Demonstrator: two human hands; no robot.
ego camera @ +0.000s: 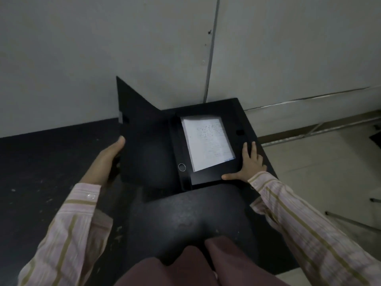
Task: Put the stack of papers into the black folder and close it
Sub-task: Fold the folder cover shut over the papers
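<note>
The black folder (pixel 239 120) lies open on the dark table by the wall. The stack of white papers (pixel 208 144) rests inside its right half, the top sheet showing faint writing. The folder's cover (pixel 144 141) is raised at an angle on the left. My left hand (pixel 112 153) grips the cover's outer edge, thumb on the inside face. Flat on the folder's lower right corner, beside the papers, lies my right hand (pixel 250 164), fingers spread. A metal ring hole (pixel 182 167) shows on the spine.
A grey wall (pixel 144 48) stands right behind the folder. The dark table (pixel 41 172) extends left and toward me. To the right the table ends, with pale floor (pixel 319 172) and metal rods below. My lap in dark red cloth is at the bottom.
</note>
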